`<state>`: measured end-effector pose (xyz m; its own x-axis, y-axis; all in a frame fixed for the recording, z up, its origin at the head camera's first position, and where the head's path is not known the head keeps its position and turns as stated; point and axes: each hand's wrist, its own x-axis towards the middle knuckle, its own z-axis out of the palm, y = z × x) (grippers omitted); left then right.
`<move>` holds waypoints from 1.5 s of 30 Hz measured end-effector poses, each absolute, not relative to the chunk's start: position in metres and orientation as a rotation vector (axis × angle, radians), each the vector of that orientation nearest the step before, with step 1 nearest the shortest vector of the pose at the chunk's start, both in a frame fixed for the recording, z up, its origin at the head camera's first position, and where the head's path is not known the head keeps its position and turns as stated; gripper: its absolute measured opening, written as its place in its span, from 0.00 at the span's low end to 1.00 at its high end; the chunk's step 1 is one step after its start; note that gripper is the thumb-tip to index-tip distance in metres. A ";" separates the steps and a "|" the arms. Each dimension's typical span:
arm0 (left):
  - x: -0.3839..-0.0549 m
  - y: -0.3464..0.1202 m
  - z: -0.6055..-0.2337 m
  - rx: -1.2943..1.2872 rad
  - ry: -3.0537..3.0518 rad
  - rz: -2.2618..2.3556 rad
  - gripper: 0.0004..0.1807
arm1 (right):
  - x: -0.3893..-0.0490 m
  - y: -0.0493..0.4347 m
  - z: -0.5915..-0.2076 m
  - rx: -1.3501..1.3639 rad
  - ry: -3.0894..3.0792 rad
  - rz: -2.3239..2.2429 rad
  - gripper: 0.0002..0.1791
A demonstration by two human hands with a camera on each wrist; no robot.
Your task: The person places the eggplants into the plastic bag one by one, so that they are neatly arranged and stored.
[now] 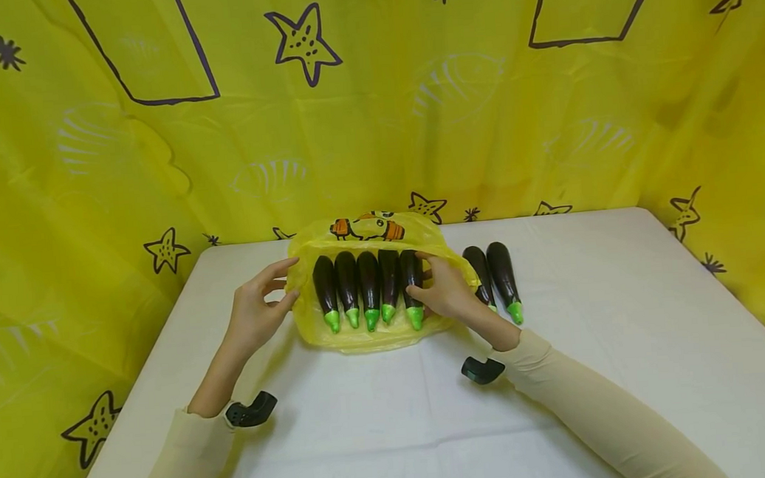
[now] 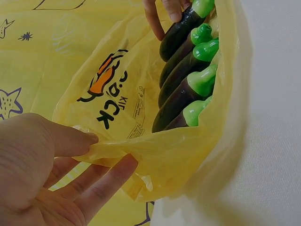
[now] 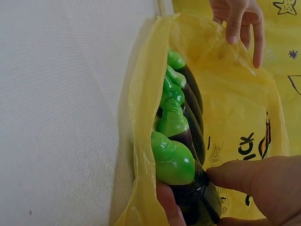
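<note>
A yellow plastic bag (image 1: 363, 342) with a printed cartoon lies on the table, its mouth spread wide. Several dark eggplants (image 1: 369, 284) with bright green stem ends are lined up side by side inside it. My left hand (image 1: 254, 307) pinches the bag's left edge between thumb and fingers, as the left wrist view shows. My right hand (image 1: 449, 286) reaches into the bag's right side and grips the rightmost eggplant (image 3: 174, 162), thumb on top and a fingertip beneath. Some of the right fingers are hidden behind that eggplant and the bag.
Two more eggplants (image 1: 503, 271) lie just right of the bag; the nearer one is partly covered by its edge and my right hand. A white cloth (image 1: 369, 432) covers the table. Yellow patterned curtains (image 1: 361, 122) hang behind and at both sides.
</note>
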<state>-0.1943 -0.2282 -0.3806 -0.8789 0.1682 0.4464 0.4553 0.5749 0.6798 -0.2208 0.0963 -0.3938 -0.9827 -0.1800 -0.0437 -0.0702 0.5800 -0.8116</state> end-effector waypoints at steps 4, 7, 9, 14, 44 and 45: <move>-0.194 -0.228 -0.380 -0.506 -2.480 -1.206 0.29 | -0.220 0.096 -0.393 -0.200 2.658 -1.387 0.42; -0.194 -0.228 -0.379 -0.501 -2.483 -1.212 0.29 | -0.220 0.096 -0.393 -0.198 2.647 -1.394 0.42; -0.194 -0.228 -0.379 -0.503 -2.483 -1.213 0.29 | -0.220 0.096 -0.392 -0.199 2.641 -1.395 0.43; -0.194 -0.228 -0.379 -0.504 -2.483 -1.194 0.29 | -0.220 0.097 -0.393 -0.204 2.637 -1.396 0.44; -0.192 -0.229 -0.383 -0.498 -2.487 -1.201 0.29 | -0.204 0.106 -0.387 -0.467 2.683 -1.345 0.47; -0.192 -0.229 -0.383 -0.496 -2.489 -1.198 0.29 | -0.203 0.107 -0.386 -0.474 2.680 -1.348 0.46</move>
<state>-0.1917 -0.2286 -0.3831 -0.8839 0.1643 0.4379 0.4447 0.5850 0.6782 -0.2028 0.1073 -0.3857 -0.9460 -0.3209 0.0458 -0.2281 0.5588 -0.7973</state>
